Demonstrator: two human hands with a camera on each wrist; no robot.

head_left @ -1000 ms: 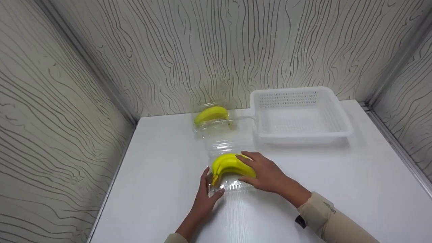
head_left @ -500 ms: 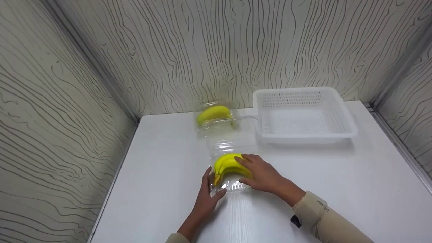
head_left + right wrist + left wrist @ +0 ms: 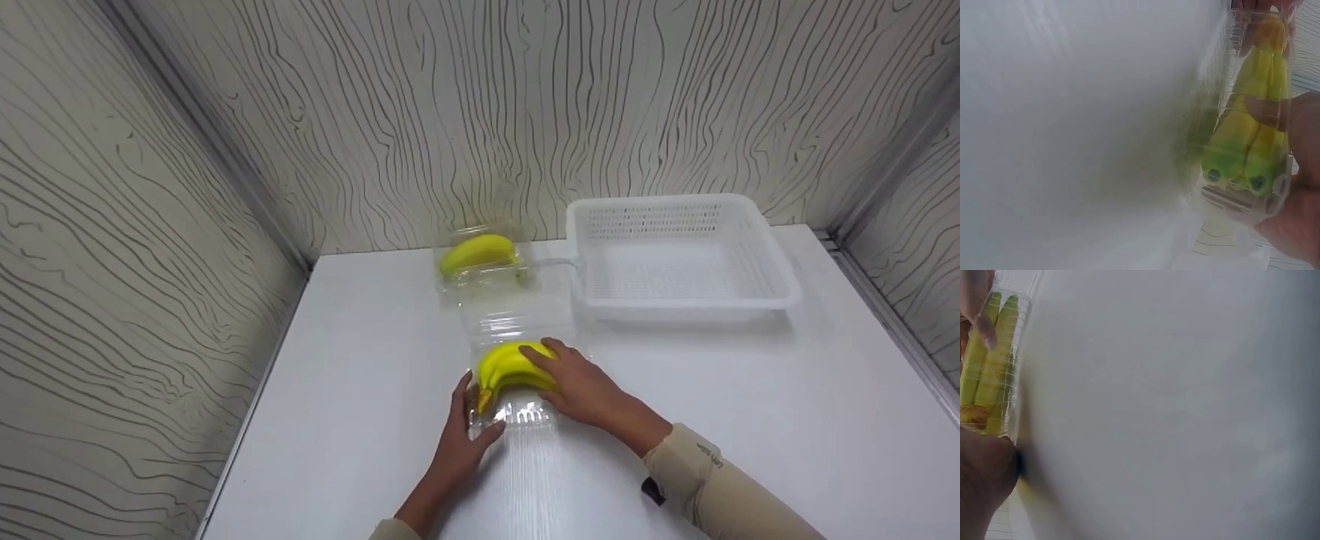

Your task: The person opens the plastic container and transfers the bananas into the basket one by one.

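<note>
While the bunch sits in the near half of the clear box, stem at its 7 o'clock, L hand straddles that corner, thumb & fingers holding it; R hand, at 3 o'clock, grips the bunch w/ fingers over its top. Prob. best: brace w/ L, press gently w/ R, settle both ends inside the rim & leave the lid open at 12 o'clock.
</note>
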